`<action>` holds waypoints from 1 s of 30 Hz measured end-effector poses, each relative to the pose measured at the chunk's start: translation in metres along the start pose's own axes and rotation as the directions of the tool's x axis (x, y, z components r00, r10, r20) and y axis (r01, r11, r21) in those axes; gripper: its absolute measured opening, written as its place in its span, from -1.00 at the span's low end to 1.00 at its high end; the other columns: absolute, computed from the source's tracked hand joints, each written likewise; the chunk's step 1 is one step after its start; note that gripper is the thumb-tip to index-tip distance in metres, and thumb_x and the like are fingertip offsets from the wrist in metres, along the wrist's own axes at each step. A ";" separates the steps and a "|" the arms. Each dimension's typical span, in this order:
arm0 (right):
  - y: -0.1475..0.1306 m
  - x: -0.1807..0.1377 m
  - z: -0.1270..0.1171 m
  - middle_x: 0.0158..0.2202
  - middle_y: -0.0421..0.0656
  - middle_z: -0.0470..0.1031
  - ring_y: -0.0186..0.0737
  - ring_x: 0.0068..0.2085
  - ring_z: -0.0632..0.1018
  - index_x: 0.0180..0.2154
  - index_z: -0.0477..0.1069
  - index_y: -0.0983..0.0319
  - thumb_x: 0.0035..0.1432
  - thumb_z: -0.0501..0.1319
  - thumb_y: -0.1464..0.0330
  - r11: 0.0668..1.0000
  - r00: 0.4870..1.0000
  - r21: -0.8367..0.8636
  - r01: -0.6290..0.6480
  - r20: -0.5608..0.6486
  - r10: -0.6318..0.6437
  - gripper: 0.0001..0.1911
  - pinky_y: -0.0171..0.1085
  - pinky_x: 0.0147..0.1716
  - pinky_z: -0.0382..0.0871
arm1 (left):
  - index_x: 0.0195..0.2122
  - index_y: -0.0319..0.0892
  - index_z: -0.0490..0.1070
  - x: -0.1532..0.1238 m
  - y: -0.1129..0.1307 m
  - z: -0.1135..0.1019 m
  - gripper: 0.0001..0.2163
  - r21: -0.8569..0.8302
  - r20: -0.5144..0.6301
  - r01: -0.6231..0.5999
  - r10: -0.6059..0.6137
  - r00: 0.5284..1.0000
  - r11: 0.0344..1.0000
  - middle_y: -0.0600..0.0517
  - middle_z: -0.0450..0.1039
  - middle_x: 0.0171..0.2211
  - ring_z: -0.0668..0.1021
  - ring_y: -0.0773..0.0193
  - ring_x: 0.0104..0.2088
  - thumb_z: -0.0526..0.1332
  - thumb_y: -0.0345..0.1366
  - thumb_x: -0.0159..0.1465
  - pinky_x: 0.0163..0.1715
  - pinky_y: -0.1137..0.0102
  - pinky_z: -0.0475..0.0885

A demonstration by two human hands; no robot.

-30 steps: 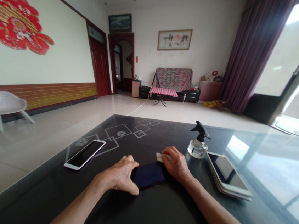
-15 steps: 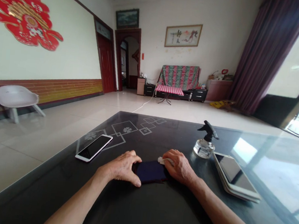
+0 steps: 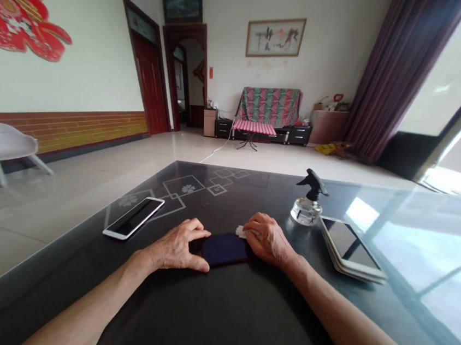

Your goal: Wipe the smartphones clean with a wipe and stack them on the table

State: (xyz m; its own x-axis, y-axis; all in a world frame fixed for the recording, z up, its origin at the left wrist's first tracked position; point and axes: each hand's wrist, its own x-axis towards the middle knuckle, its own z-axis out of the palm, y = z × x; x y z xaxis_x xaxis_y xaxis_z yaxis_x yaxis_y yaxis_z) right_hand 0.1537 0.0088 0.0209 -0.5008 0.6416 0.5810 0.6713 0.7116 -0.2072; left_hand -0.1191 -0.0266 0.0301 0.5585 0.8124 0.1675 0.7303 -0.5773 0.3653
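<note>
A dark blue phone point(image 3: 226, 249) lies flat on the black tabletop between my hands. My left hand point(image 3: 177, 245) grips its left end, with the thumb at the near edge and the fingers at the far edge. Closed around a small white cloth point(image 3: 241, 232), my right hand point(image 3: 268, 238) presses at the phone's right end. Most of the cloth is hidden under those fingers, and I cannot tell whether it is paper or fabric.
Left of my hands lies a white-framed phone point(image 3: 134, 218). A clear spray bottle point(image 3: 306, 211) with a black trigger head stands beyond my right hand. Stacked white tablets point(image 3: 352, 248) lie right of it. The glossy table point(image 3: 206, 323) has a far edge facing the tiled floor.
The whole view has shifted, so the table and hands appear farther left and slightly higher. Both hands keep their places at the ends of the phone.
</note>
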 end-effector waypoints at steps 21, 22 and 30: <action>-0.046 -0.001 -0.011 -0.33 -0.14 0.44 -0.27 -0.32 0.44 -0.40 0.47 0.21 0.08 0.10 0.50 0.950 0.950 0.201 0.240 0.153 -0.273 -0.81 -0.25 -0.22 0.29 | 0.03 -0.04 0.43 0.003 -0.002 -0.002 -0.25 -0.061 -0.027 -0.019 0.017 0.999 0.998 0.00 0.33 -0.15 0.42 0.11 -0.12 0.35 0.23 -0.16 -0.10 0.29 0.37; -0.040 -0.002 -0.013 -0.34 -0.14 0.44 -0.27 -0.33 0.45 -0.42 0.47 0.21 0.07 0.10 0.51 0.951 0.952 0.206 0.229 0.156 -0.263 -0.81 -0.26 -0.23 0.30 | 0.03 -0.05 0.43 0.003 -0.002 -0.002 -0.25 -0.064 -0.022 -0.019 0.017 1.000 0.998 0.00 0.33 -0.15 0.42 0.11 -0.12 0.35 0.24 -0.16 -0.10 0.29 0.37; -0.009 -0.006 -0.025 -0.40 -0.16 0.43 -0.28 -0.37 0.43 -0.47 0.45 0.22 0.00 0.09 0.56 0.971 0.970 0.196 0.138 0.169 -0.172 -0.79 -0.28 -0.28 0.31 | 0.05 -0.08 0.40 0.003 -0.001 -0.005 -0.24 -0.073 0.015 -0.019 0.020 1.000 0.997 -0.02 0.33 -0.13 0.42 0.08 -0.11 0.36 0.21 -0.14 -0.08 0.27 0.36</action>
State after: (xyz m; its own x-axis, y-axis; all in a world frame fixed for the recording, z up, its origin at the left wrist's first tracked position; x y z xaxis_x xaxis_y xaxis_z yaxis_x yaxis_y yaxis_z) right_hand 0.1639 -0.0090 0.0386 -0.6941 0.5484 0.4664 0.4752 0.8356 -0.2754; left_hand -0.1203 -0.0226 0.0353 0.5789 0.7993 0.1611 0.6888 -0.5851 0.4280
